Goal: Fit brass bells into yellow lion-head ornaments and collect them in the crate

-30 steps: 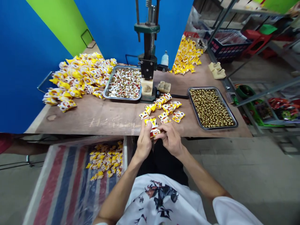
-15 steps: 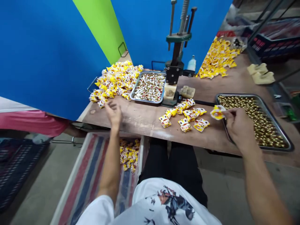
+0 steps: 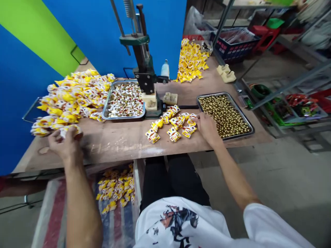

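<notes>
Plywood workbench [image 3: 116, 144] is standing against a blue-painted wall [image 3: 90, 34] while a person is working at it. The left hand [image 3: 66, 146] is curling its fingers [image 3: 58, 136] around a yellow wrapped sweet [image 3: 70, 130] at the edge of a large heap of wrapped sweets [image 3: 69, 100]. The right hand [image 3: 207, 126] is resting with its fingers drawn narrow against a row of wrapped sweets [image 3: 170, 124]; whether they are gripping one, I cannot tell. A steel tray of gold balls [image 3: 212, 94] is lying just beyond those fingertips.
</notes>
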Tool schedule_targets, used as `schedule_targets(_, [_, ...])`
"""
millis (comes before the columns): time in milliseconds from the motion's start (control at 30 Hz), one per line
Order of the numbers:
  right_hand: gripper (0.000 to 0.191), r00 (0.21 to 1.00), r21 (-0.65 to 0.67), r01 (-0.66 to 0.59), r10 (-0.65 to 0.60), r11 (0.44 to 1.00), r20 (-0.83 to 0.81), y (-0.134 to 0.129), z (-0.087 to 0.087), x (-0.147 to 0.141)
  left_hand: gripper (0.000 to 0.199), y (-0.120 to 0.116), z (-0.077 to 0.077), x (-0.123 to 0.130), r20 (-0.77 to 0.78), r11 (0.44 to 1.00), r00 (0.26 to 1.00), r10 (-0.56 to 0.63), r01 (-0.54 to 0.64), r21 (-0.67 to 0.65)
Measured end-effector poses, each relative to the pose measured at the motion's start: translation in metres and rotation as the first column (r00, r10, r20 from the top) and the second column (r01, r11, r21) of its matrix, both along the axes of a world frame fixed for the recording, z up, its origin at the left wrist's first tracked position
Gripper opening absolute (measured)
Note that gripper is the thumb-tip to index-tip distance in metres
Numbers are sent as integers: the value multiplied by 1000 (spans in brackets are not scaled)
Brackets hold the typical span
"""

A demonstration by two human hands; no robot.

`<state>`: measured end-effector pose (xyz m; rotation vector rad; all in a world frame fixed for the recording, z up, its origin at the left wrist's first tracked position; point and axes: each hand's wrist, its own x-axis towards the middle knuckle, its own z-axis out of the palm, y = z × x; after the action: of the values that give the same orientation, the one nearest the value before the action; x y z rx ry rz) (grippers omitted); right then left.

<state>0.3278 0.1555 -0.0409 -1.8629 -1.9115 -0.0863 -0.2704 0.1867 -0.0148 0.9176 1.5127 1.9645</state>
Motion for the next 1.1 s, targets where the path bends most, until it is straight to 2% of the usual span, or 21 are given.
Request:
schedule_targets(100, [32, 995, -60, -40, 34, 997, -99, -8, -6, -18, 27, -23, 5, 50, 226, 997, 971, -75, 74, 11])
schedule_targets(167, [27, 976, -93, -122, 103, 988, -193, -12, -3, -24, 21, -40, 11, 85, 305, 966, 917, -256, 254, 45])
schedule_targets(233, [26, 951, -42, -186, 169, 982, -259, -14, 3, -17, 21, -57, 18, 115, 368, 917, 841, -396, 385, 106])
schedule_targets(333, [29, 965, 109, -72, 97, 991, -244, -12, 14, 29, 31, -77, 28, 148, 497, 825, 681, -537, 548, 141])
schedule_targets(400, [30, 983, 102, -12, 30, 995, -180, -9, 17, 70, 40, -88, 32, 165, 586, 779, 589, -556, 615, 122])
schedule_targets(433, [29, 988, 57, -24, 32, 998, -149, -8, 16, 89, 42, -93, 33, 173, 611, 769, 571, -549, 632, 100])
schedule_targets(500, [27, 987, -49, -102, 95, 994, -130, -6, 10, 117, 44, -103, 32, 189, 600, 760, 588, -542, 648, 51])
schedule_targets(600, [25, 971, -95, -198, 182, 976, -155, -6, -1, 130, 42, -116, 29, 218, 515, 696, 597, -616, 718, 0])
schedule_targets(700, [26, 977, -39, -194, 189, 980, -104, -11, -8, 126, 43, -128, 23, 249, 485, 596, 534, -692, 803, -33])
schedule_targets(767, [29, 983, 17, -171, 172, 985, -60, -16, -6, 121, 45, -134, 18, 267, 487, 560, 507, -712, 827, -42])
schedule_targets(833, [30, 987, 85, -142, 147, 986, -64, -24, 1, 116, 48, -138, 14, 279, 504, 549, 490, -712, 835, -36])
schedule_targets(933, [30, 967, 163, -107, 141, 981, -214, -40, 16, 95, 52, -138, 9, 289, 539, 555, 471, -698, 832, -8])
schedule_targets(1000, [28, 919, 179, -131, 187, 975, -348, -55, 26, 70, 56, -137, 6, 293, 537, 564, 472, -699, 826, 9])
schedule_targets(1100, [24, 798, 133, -241, 274, 961, -537, -78, 36, 19, 62, -136, 4, 298, 502, 585, 506, -701, 811, 1])
